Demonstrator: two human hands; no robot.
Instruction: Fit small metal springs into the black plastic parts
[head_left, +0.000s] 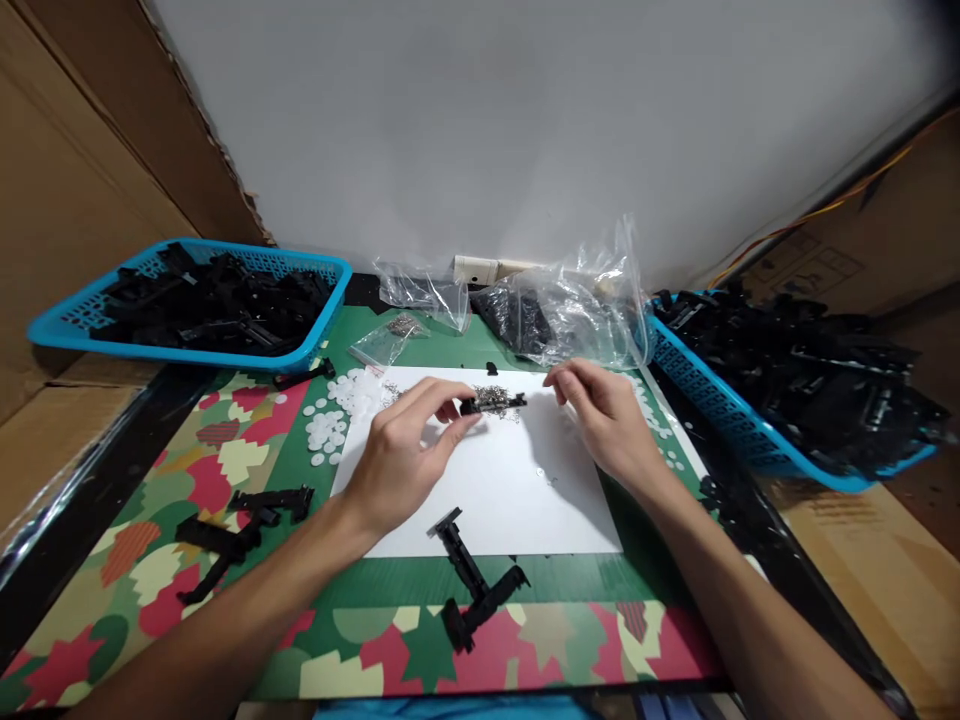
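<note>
Left hand [401,450]: pinching small black plastic part [480,404] at its near end.
Right hand [604,415]: open, fingers curled, empty.
Part: over white sheet [525,500] far edge.
Handling: light, stiff, likely slippery; grip ends.

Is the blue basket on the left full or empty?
Full: the blue basket on the left is heaped with black plastic parts up to its rim.

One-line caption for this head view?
Left hand pinches a small black part over white paper; right hand hovers beside a pile of tiny metal pieces.
</note>
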